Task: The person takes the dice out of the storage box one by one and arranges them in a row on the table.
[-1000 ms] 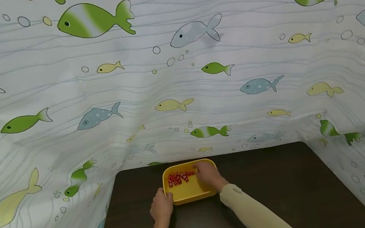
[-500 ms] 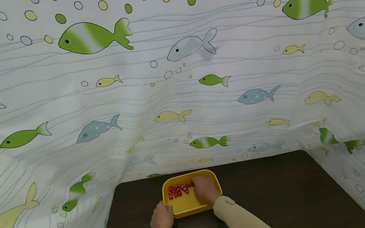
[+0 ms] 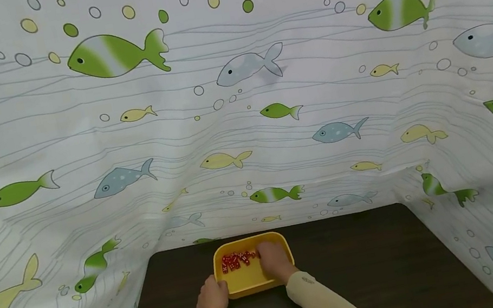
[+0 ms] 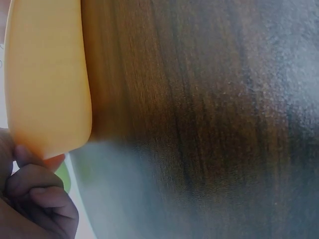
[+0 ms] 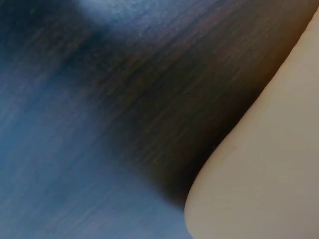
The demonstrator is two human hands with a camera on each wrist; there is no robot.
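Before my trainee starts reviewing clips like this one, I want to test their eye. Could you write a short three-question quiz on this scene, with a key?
1. True or false: the left hand holds the yellow tray at its left side.

2. Multiple choice: where do the red dice in view lie?
A. Outside the tray
B. In the far left part of the tray
C. In the near right corner of the tray

3. Short answer: which hand reaches inside the tray?

Key: 1. True. 2. B. 3. The right hand; whether it holds any dice cannot be told.
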